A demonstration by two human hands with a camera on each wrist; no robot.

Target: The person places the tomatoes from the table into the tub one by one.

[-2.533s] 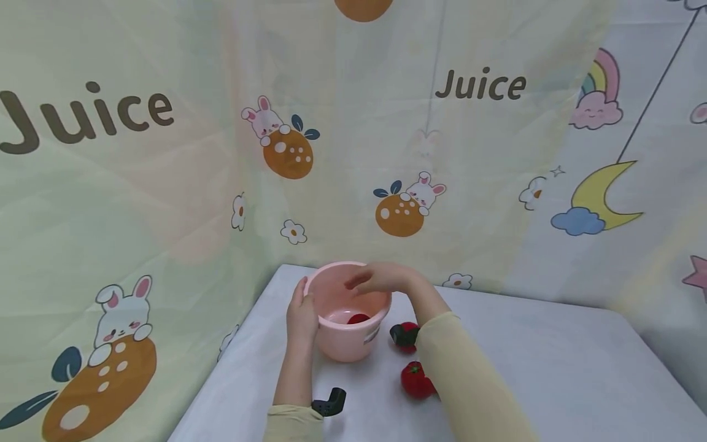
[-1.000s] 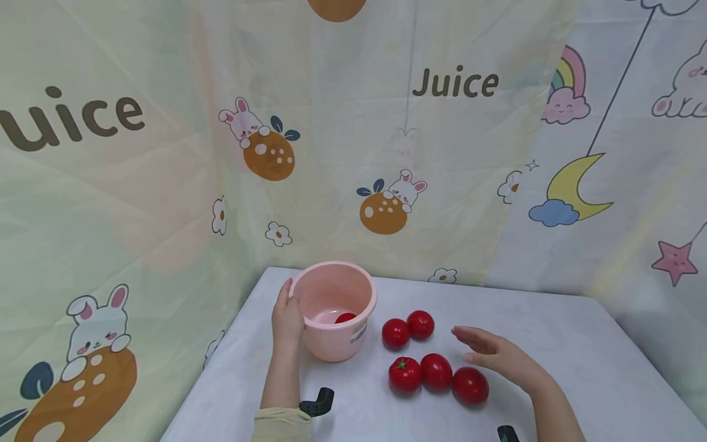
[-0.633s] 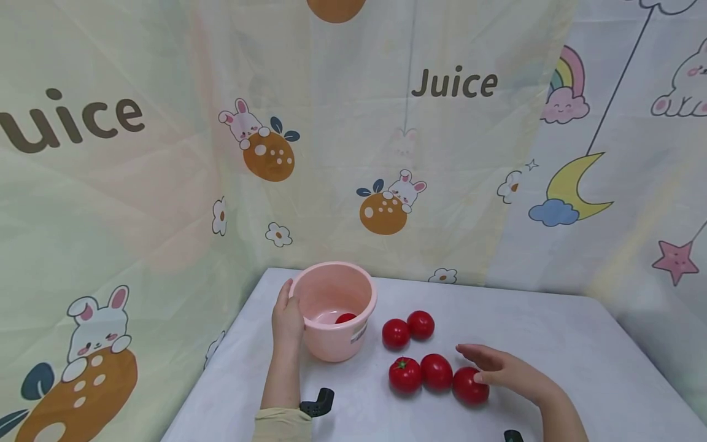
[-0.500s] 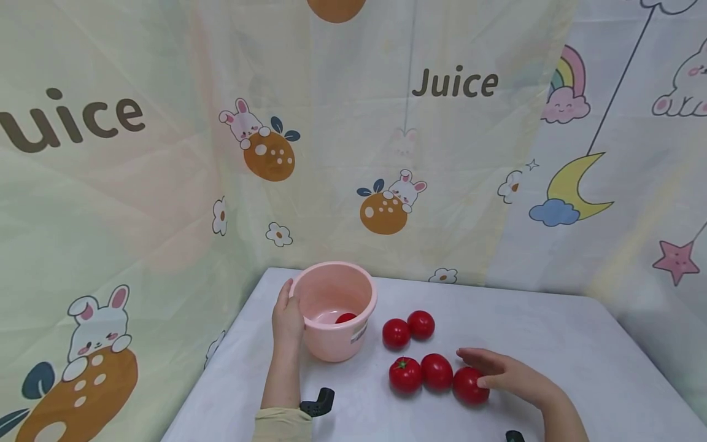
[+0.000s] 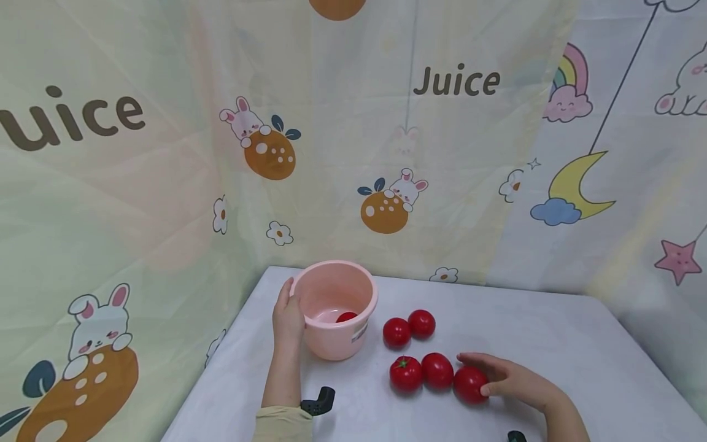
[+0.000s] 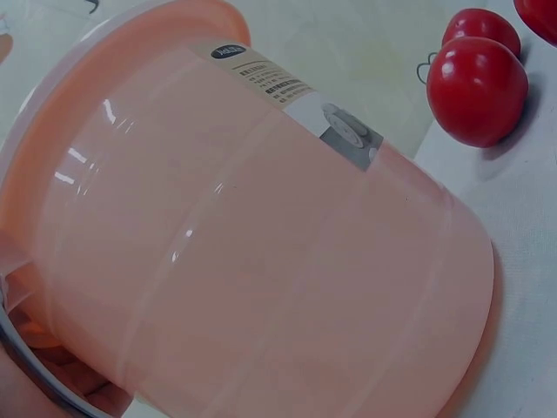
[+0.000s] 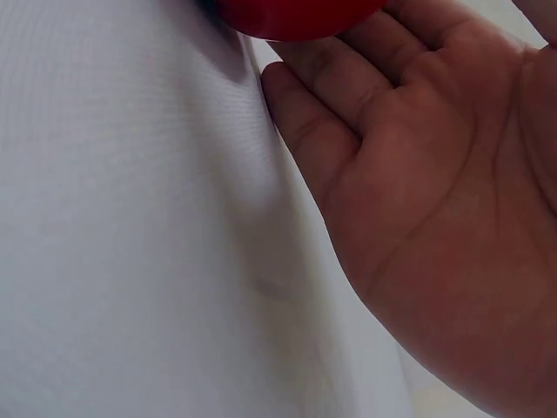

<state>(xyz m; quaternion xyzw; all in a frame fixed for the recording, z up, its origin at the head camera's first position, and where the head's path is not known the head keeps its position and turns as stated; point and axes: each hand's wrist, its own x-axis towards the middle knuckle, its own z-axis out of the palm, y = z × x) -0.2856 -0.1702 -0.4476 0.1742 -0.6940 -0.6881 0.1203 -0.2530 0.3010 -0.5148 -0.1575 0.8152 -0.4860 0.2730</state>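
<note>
A pink plastic bucket [image 5: 334, 342] stands on the white-covered table, and my left hand [image 5: 288, 319] grips its left side at the rim. Inside it part of a red tomato [image 5: 346, 317] shows. The left wrist view has the bucket's wall [image 6: 261, 226], with a label and a grey handle [image 6: 39, 370] near my fingers. At the right end of the front row, my right hand [image 5: 513, 379] is around a red tomato [image 5: 469, 385], thumb on the near side and fingers behind. From the right wrist, that tomato [image 7: 296, 16] appears beyond my extended fingers [image 7: 318, 131].
Left of that tomato are a plain tomato [image 5: 437, 371] and one with a green stem top [image 5: 405, 374]. Farther back lie two more tomatoes, one nearer the bucket [image 5: 396, 333] and one behind [image 5: 422, 324]. A printed curtain [image 5: 331, 123] hangs behind the table [image 5: 530, 319].
My right hand has come out of the bucket, moved right, and lowered around the rightmost front tomato. My left hand has stayed on the bucket. The head view has turned slightly right.
</note>
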